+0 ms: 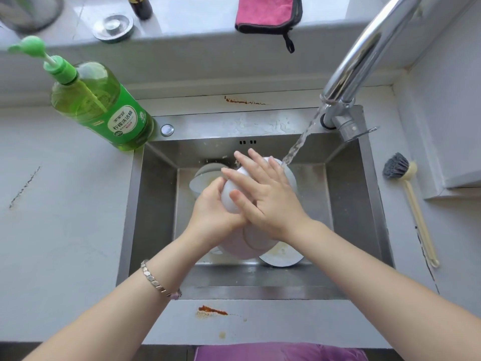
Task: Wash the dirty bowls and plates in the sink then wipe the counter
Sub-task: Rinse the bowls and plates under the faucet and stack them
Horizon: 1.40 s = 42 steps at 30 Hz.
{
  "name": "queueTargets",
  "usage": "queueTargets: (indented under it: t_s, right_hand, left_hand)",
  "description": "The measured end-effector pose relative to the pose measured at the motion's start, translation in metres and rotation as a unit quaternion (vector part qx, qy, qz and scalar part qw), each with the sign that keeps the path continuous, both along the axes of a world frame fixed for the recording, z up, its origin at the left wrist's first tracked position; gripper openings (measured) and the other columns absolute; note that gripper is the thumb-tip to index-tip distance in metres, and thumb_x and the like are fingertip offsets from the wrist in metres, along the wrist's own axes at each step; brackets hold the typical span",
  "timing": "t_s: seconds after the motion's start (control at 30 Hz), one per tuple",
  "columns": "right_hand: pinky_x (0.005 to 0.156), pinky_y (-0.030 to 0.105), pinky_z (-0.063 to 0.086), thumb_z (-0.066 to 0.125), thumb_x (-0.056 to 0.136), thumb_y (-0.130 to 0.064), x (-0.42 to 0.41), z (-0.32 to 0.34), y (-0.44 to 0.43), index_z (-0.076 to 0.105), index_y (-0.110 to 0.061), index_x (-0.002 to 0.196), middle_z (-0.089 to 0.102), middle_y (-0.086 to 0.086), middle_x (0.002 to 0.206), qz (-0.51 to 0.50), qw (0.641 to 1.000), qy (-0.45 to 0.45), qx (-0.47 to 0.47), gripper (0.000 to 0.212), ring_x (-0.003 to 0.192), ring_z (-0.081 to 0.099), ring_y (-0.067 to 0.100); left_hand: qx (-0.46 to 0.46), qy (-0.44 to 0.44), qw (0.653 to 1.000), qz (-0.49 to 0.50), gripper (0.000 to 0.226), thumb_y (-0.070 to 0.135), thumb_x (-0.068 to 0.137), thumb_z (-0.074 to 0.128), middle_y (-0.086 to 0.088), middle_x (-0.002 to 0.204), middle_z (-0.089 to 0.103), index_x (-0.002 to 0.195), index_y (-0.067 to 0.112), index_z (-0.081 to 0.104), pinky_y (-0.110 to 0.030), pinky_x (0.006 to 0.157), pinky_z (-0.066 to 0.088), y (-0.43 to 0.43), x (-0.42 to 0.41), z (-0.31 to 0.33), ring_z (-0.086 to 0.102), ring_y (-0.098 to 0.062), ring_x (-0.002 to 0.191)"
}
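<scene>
bowl: white bowl (230, 198), glossy, tipped over the sink (156, 204), tap stream (299, 145) hitting its rim | my left grip (210, 213): curled round it | my right grip (265, 195): released, straight fingers flat on its outside

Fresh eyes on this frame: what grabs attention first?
Over the sink, the left hand grips a white bowl while the right hand lies flat across it, and the water stream from the faucet lands at its far edge. Next come the bright green dish soap bottle at the sink's back-left corner and an orange-brown stain on the front counter.
</scene>
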State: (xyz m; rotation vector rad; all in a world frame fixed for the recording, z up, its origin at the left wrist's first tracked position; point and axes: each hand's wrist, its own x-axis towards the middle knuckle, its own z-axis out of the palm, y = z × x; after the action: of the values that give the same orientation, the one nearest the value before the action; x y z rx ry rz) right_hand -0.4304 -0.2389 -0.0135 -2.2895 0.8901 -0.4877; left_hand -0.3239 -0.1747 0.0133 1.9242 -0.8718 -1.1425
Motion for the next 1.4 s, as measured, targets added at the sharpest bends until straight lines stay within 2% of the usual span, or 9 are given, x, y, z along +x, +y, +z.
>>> queueTargets:
  t_s: [0.1,0.2,0.33,0.5,0.73,0.97,1.17,1.33,1.4]
  right_hand:
    - [0.111,0.033,0.014,0.022,0.083,-0.060,-0.008,-0.011,-0.021,0.045,-0.030,0.135,0.037,-0.002,0.146,-0.059,0.991,0.019,0.120,0.064,0.138,0.025,0.015]
    - [0.099,0.029,0.035,0.030,0.089,-0.066,-0.029,-0.021,-0.039,0.045,-0.022,0.130,0.049,0.001,0.132,-0.128,0.923,-0.019,0.364,0.062,0.119,0.046,0.011]
    - [0.058,0.018,0.052,0.048,0.092,-0.040,-0.064,-0.027,-0.043,0.052,-0.020,0.112,0.062,-0.005,0.100,-0.199,0.833,-0.099,0.507,0.029,0.077,0.063,0.003]
    - [0.058,0.027,0.054,0.086,0.054,-0.029,-0.102,-0.026,-0.049,0.053,-0.014,0.115,0.068,0.003,0.101,-0.278,0.782,-0.148,0.537,0.071,0.080,0.067,0.017]
    - [0.053,0.012,0.047,0.088,0.046,-0.012,-0.112,0.007,-0.050,0.055,-0.018,0.078,0.063,-0.002,0.077,-0.284,0.879,-0.147,0.353,0.047,0.062,0.059,0.003]
    - [0.054,0.016,0.035,0.087,0.052,-0.018,-0.097,0.010,-0.014,0.044,-0.031,0.065,0.053,-0.013,0.062,-0.160,0.974,-0.006,0.160,0.047,0.062,0.049,-0.004]
    - [0.062,0.007,0.032,0.074,0.062,-0.031,-0.102,-0.007,0.007,0.042,-0.029,0.072,0.038,-0.018,0.066,-0.056,0.996,-0.059,0.042,0.034,0.064,0.038,0.002]
    - [0.091,0.004,0.029,0.066,0.061,-0.056,-0.124,-0.005,0.012,0.052,-0.039,0.091,0.052,-0.022,0.104,-0.085,0.971,-0.035,0.220,0.038,0.107,0.043,-0.006]
    - [0.103,0.016,0.029,0.058,0.072,-0.066,-0.121,-0.007,0.008,0.049,-0.034,0.120,0.048,-0.012,0.125,-0.206,0.898,-0.037,0.387,0.059,0.121,0.041,0.003]
  left_hand:
    - [0.005,-0.025,1.000,0.007,0.037,0.020,0.049,0.069,0.007,0.066,0.053,0.076,0.008,0.048,-0.018,0.053,0.039,0.006,0.008,-0.001,0.046,-0.007,0.058]
    - [-0.006,0.012,0.999,0.034,0.032,0.017,0.048,0.071,0.010,0.066,0.056,0.072,0.020,0.050,-0.014,0.053,0.042,0.006,0.013,0.000,0.051,-0.002,0.057]
    - [-0.011,0.106,0.990,0.090,0.035,0.014,0.051,0.072,0.003,0.077,0.063,0.079,0.019,0.053,-0.023,0.060,0.050,-0.012,0.015,-0.004,0.061,-0.009,0.067]
    - [0.073,0.155,0.985,0.026,0.053,0.022,0.053,0.077,-0.005,0.101,0.068,0.102,0.019,0.058,-0.040,0.075,0.056,-0.043,0.010,-0.016,0.067,-0.023,0.090]
    - [0.139,0.203,0.969,-0.019,0.049,0.007,0.074,0.075,-0.013,0.112,0.065,0.116,0.023,0.055,-0.043,0.091,0.053,-0.036,0.002,-0.031,0.065,-0.027,0.101]
    - [0.220,0.441,0.855,0.165,0.048,0.043,0.092,0.046,-0.036,0.110,0.058,0.122,0.005,0.046,-0.041,0.060,0.060,-0.013,0.009,-0.016,0.068,-0.043,0.081]
    - [0.200,0.459,0.841,0.206,0.022,0.005,0.087,0.039,-0.022,0.079,0.067,0.102,-0.005,0.052,-0.039,0.053,0.059,-0.005,0.011,-0.004,0.067,-0.037,0.066]
    - [0.098,0.345,0.919,0.163,0.042,-0.005,0.083,0.035,-0.013,0.097,0.063,0.113,0.010,0.059,-0.035,0.056,0.058,0.006,0.006,-0.004,0.062,-0.023,0.057]
    - [0.060,0.304,0.938,0.153,0.054,-0.007,0.079,0.042,-0.008,0.093,0.063,0.125,0.018,0.055,-0.032,0.055,0.056,0.008,0.006,-0.004,0.060,-0.020,0.057]
